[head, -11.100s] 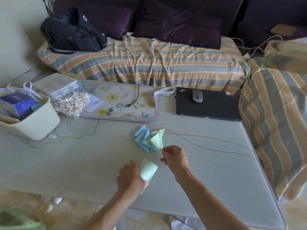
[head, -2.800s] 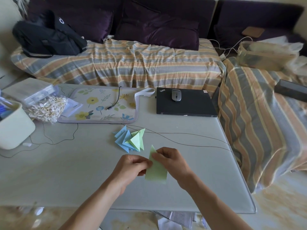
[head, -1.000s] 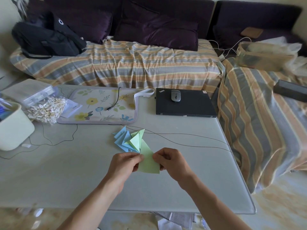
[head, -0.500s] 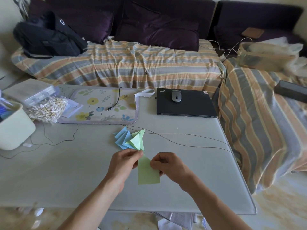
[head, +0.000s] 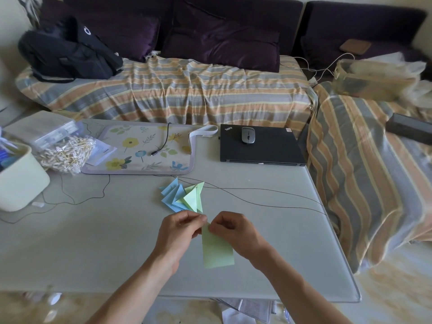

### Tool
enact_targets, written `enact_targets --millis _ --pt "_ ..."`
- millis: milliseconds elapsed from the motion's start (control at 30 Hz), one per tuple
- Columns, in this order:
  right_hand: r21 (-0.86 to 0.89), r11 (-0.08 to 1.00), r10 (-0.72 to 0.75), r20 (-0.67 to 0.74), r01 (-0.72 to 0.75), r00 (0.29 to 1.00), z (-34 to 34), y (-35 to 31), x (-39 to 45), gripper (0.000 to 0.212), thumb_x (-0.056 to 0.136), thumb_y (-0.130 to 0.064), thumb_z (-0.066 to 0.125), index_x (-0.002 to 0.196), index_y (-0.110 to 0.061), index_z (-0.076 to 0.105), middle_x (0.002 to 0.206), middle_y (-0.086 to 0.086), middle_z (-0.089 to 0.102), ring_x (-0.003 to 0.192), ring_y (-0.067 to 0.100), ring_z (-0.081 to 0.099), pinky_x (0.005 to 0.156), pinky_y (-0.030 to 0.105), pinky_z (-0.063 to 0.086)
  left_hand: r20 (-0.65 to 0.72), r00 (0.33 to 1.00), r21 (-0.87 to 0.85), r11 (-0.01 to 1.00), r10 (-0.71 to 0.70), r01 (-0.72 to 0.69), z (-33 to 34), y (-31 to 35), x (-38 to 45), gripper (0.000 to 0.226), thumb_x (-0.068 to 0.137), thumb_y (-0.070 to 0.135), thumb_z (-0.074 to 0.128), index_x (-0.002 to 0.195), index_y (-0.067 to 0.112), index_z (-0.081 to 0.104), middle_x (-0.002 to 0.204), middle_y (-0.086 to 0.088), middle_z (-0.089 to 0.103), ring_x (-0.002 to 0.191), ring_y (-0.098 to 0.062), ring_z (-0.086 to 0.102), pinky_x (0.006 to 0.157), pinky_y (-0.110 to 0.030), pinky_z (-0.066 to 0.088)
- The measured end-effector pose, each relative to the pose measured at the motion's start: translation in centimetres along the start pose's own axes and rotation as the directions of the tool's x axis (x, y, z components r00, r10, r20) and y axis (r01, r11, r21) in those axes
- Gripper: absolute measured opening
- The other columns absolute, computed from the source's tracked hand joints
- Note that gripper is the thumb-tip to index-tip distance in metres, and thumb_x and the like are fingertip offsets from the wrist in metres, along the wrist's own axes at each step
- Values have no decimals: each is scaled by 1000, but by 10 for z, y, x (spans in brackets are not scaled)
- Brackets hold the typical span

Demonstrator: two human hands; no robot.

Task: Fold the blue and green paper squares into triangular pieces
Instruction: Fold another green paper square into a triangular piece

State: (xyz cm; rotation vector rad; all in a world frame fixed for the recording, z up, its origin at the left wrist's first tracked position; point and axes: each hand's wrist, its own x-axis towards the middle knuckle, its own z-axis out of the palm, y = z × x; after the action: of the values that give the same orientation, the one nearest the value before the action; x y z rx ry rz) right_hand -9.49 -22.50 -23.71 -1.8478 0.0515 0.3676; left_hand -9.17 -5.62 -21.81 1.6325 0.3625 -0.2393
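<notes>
Both hands pinch the top end of the green paper strip point(head: 216, 249): left hand point(head: 180, 232) at its ten o'clock, right hand point(head: 233, 230) at one o'clock. The strip's long axis runs twelve to six, hanging over the table point(head: 93, 249), just short of the folded triangles point(head: 184, 197) at twelve.

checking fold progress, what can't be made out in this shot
Head view only:
- Top end of the green paper: covered by the left hand and right hand, so the fold and each grip there are hidden.
- Folded triangles pile: pieces overlap, count unclear.
- Cream tub: cut off by the left edge.
</notes>
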Motion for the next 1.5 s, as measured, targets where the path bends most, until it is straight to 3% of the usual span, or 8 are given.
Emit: enact_targets --millis 233,467,600,733,933,1200,1367,1500 --pt "-25 996 81 -105 -84 991 -4 2 3 12 88 -27 67 81 -18 71 76 -7 66 69 11 53 64 26 41 -105 992 -92 994 -68 59 -6 0 10 11 92 13 72 85 5 74 63 5 69 55 -6 61 71 -24 52" --pt "-139 987 61 -116 -77 991 -4 3 2 11 88 -24 69 77 -19 71 69 -12 65 62 5 52 60 21 41 37 992 36 992 -121 120 -7 -4 8 5 87 10 76 90 6 75 74 -1 65 68 -16 60 70 -25 53" --pt "-43 990 119 -240 -133 963 -5 4 4 9 84 -30 76 83 -23 71 80 -7 72 68 10 59 58 23 44 106 982 109 983 -158 147 -8 -4 6 8 85 2 76 92 3 74 75 -6 71 62 -14 64 61 -20 51" --pt "47 988 154 -313 -147 937 -9 5 3 30 79 -33 84 99 -30 63 90 1 74 71 15 64 55 24 46 229 943 234 954 -240 186 -6 -5 0 14 85 5 78 97 3 73 72 -5 72 59 -11 66 52 -15 47" --pt "129 984 144 -170 -123 975 -4 3 3 34 84 -16 81 109 -16 57 80 6 78 67 18 70 76 38 60 133 954 84 962 -268 259 -5 -7 4 13 90 6 76 100 2 68 78 -3 73 72 -22 76 67 -29 53" --pt "19 995 98 -38 -97 995 -2 2 2 20 84 -9 76 99 -7 63 79 13 76 66 17 70 66 30 56 72 977 6 980 -200 200 -5 -3 5 13 92 16 69 94 4 73 91 -14 78 73 -21 66 77 -35 56" --pt "26 999 45 -91 -42 995 -1 2 3 18 84 -7 71 99 -11 61 74 5 74 63 16 65 69 36 53 29 972 -85 968 -233 234 -7 0 8 8 92 7 64 86 5 67 73 -8 71 68 -21 67 70 -33 57" --pt "160 986 -18 -122 37 992 -5 -4 1 20 88 -3 67 103 -17 65 83 11 74 67 16 62 71 33 52 68 958 -186 940 -279 287 -5 1 8 9 95 5 58 89 6 65 81 -13 70 70 -25 70 69 -33 57"
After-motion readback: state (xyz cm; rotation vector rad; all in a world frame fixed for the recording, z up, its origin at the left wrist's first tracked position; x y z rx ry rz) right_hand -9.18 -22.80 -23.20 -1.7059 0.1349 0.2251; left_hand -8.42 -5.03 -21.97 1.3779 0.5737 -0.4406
